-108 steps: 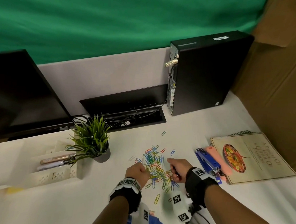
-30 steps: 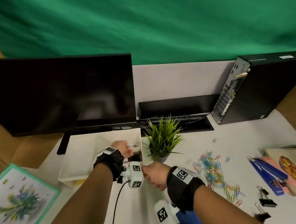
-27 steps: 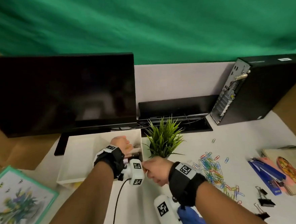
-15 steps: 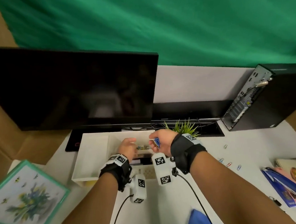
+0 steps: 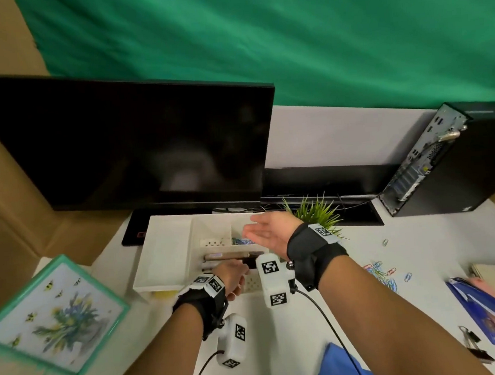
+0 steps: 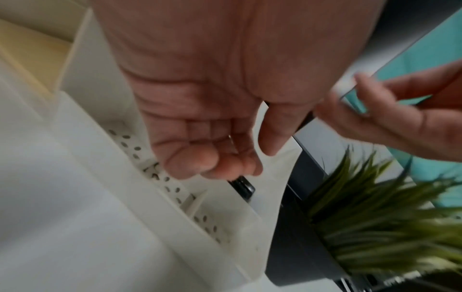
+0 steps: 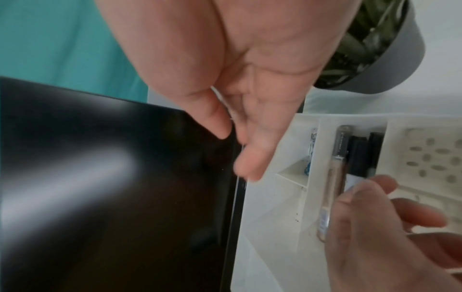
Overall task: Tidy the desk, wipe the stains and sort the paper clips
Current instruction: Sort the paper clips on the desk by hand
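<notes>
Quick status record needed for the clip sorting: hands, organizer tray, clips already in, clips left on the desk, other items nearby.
right hand: open, palm turned up over the organizer, holding nothing
left hand: at the organizer's near edge, fingers loosely curled, nothing visibly held
organizer: white, divided, on the desk in front of the monitor
clips in organizer: a small coloured bunch in a back compartment
pens: lying in the long compartment
loose clips: still scattered on the desk, right of the plant
blue cloth: near desk edge

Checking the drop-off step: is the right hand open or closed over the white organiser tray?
Open: the right hand is spread palm-up, empty, above the white organiser tray.
</notes>
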